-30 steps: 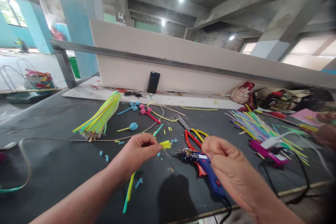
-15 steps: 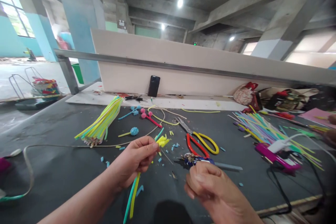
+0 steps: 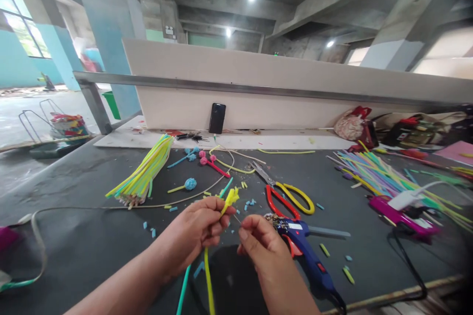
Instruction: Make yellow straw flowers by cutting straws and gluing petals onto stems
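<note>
Pinching a seemingly part-made yellow chenille tuft (image 3: pixel 230 199) in the left hand (image 3: pixel 201 222) and a thin wire (image 3: pixel 237 218) in the right hand (image 3: pixel 265 248), near a finished-looking pink ball-tipped stem (image 3: pixel 219 168).

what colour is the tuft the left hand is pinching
Bright yellow; the tuft in the left hand shows in the head view.

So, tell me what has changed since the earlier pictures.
The right hand has moved leftward from by the hot glue gun to the left hand, now apparently pinching a thin strand. The left hand still grips the yellow piece; scissors, glue gun and phone stayed put.
</note>
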Demonstrator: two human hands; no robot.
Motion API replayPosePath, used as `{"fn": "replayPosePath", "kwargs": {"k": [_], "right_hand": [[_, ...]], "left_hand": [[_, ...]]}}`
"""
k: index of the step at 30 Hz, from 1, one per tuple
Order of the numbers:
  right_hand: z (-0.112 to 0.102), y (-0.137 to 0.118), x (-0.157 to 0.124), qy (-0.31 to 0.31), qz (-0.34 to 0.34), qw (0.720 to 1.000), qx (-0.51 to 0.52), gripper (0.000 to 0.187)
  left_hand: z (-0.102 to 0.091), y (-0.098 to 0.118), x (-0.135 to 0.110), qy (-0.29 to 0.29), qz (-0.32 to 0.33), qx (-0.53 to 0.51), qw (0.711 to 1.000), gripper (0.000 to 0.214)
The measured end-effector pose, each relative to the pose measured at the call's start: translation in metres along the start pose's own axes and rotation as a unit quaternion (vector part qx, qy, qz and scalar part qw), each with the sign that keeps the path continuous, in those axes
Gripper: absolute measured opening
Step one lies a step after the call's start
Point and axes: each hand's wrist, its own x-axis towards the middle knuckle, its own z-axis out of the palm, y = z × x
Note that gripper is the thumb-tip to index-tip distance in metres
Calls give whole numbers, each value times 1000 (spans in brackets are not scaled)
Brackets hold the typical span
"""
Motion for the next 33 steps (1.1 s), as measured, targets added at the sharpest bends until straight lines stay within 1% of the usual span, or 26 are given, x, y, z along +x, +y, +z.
{"fn": "replayPosePath", "kwargs": {"k": [3,6,8,11,13,15,17,19,22,25,27,28,29,30,32,33], "right_hand": [[6,-1,4,-18,-3,999,40,14],[14,-3,6,-17,-27,994,107,9],[21,-4,6,-5,-8,984,180,5],[30,-3,6,-3,47,955,293,8],[33,-2,8,-4,57,941,333,10],[32,-3,10,-10,58,936,346,11],[28,-5,13,-23,63,936,344,10],[22,-7,17,-29,74,935,345,11],[15,-8,19,-30,85,933,349,12],[14,-7,19,-41,80,944,317,10],[13,-9,20,-48,72,953,290,9],[12,-12,21,-52,68,957,278,8],[11,-14,23,-55,65,960,267,8],[9,-18,26,-57,61,962,258,9],[3,-24,29,-65,62,965,245,9],[0,-26,30,-71,69,966,240,10]], "left_hand": [[4,-8,3,28,44,92,994,8],[8,-14,5,70,82,187,976,12],[11,-19,4,100,112,215,965,14],[15,-23,1,122,170,227,951,14],[16,-24,-1,133,217,254,933,11],[16,-22,-2,134,248,291,914,8],[15,-18,-4,125,245,305,912,5],[15,-16,-5,110,215,308,920,4],[18,-17,-6,95,171,331,923,7],[23,-20,-5,110,152,331,925,8],[21,-16,-3,102,139,325,930,9],[17,-10,-1,76,130,329,932,11],[10,-1,0,32,115,330,936,14],[2,9,1,17,119,343,932,17],[-19,36,1,92,152,387,905,24],[-29,49,0,116,151,409,892,27]]}}
